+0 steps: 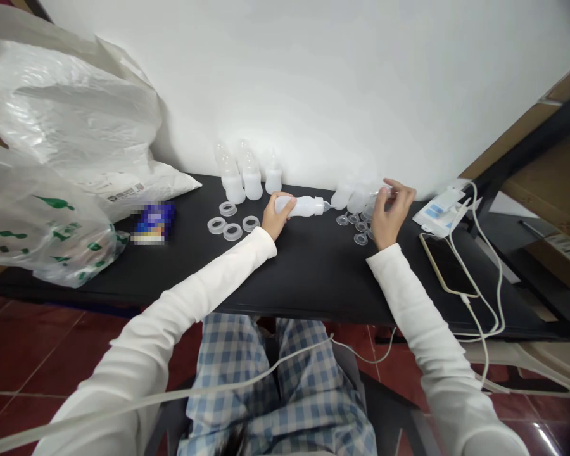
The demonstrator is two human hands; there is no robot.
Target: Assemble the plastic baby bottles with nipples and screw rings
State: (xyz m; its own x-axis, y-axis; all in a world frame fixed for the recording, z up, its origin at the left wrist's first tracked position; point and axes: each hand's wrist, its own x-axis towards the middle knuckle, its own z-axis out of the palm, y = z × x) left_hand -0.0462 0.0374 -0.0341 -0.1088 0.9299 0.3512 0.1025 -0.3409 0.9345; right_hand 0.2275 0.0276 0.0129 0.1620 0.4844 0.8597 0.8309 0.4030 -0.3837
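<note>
While sideways over the table [313,266], white bottle [306,205] in clamped left hand [276,218] — contents unclear — right hand [389,212] pinching clear teat [378,196].

Plastic bag [52,221]: green print, not legible
Sack label [123,190]: too small to read
Blue packet [152,221]: blurred out

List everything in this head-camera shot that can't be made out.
- Blue packet: label blurred out, unreadable.
- Right hand: whether its fingertips pinch anything; clear parts vanish against the white wall.
- Clear pieces beside it: too small and overlapping to count.
- Bottle: its base is covered by the left hand.
- Plastic bags: cut off by the left edge, contents hidden.
</note>
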